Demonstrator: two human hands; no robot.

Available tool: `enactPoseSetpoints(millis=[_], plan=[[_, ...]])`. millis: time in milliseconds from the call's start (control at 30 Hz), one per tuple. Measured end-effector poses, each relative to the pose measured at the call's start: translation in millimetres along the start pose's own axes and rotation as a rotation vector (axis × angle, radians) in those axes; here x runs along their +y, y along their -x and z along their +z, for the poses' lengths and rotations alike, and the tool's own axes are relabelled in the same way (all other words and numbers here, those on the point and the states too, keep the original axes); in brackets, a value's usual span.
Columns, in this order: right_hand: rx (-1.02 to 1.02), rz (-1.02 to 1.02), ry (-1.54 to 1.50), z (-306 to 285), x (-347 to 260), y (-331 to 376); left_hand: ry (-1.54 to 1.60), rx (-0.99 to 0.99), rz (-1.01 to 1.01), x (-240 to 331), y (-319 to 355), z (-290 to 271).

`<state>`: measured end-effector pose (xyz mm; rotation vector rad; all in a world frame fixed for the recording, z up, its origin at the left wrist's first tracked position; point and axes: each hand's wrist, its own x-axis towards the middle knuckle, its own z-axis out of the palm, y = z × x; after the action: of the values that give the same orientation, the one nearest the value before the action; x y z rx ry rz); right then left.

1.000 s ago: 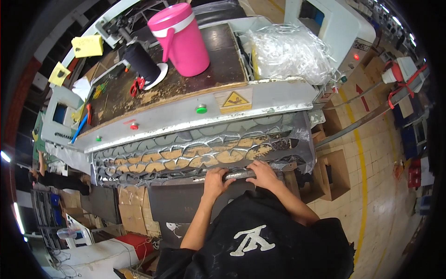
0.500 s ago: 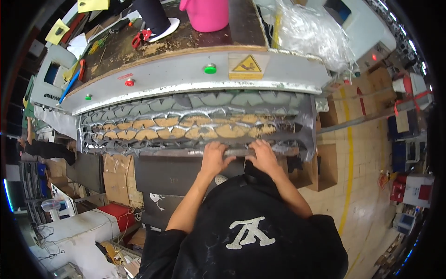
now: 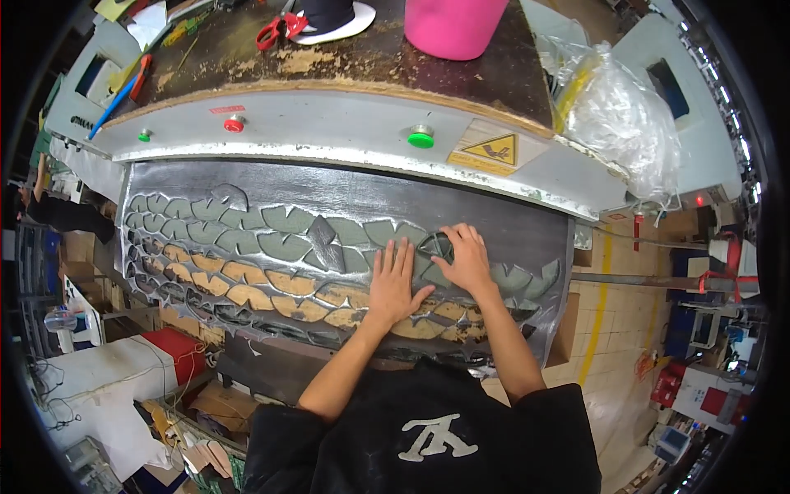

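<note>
A wide dark grey sheet (image 3: 280, 183) with rows of leaf-shaped cutouts lies in front of the machine's beam. Green and tan surfaces show through the openings. My left hand (image 3: 395, 284) rests flat on it, fingers stretched forward, holding nothing. Close by on its right, my right hand (image 3: 467, 257) has thumb and fingers around a small dark curved frame (image 3: 425, 245), which looks like a cutting die; the fingers partly cover it. A loose dark diamond-shaped piece (image 3: 327, 244) lies left of my hands, and a dark curved piece (image 3: 231, 197) lies farther left.
The grey beam (image 3: 329, 132) carries green and red buttons and a yellow warning sign (image 3: 491, 150). On the worn top are red scissors (image 3: 278, 31), a pink container (image 3: 457, 26) and clear plastic wrapping (image 3: 621, 123). Another person (image 3: 70, 216) stands far left.
Both hands have moved from the sheet's front edge forward onto its surface. The right now holds the curved frame. More dark sheet shows before the beam, and the view has shifted.
</note>
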<state>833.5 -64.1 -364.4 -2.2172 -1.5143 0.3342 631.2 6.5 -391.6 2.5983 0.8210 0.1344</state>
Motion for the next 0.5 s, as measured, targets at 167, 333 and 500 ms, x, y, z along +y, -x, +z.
enactPoseSetpoints(millis=[167, 333, 500], plan=[[0.230, -0.070, -0.039, 10.7, -29.1, 67.7, 0.063, 0.048, -0.019, -13.7, 27.6, 10.7], [0.675, 0.087, -0.655, 8.5, -43.5, 132.7, 0.397, 0.290, 0.026, 19.7, 33.6, -8.8], [0.250, 0.250, -0.665, -9.2, -59.6, 166.2, 0.946, 0.102, -0.044, 69.0, 35.9, -22.8]])
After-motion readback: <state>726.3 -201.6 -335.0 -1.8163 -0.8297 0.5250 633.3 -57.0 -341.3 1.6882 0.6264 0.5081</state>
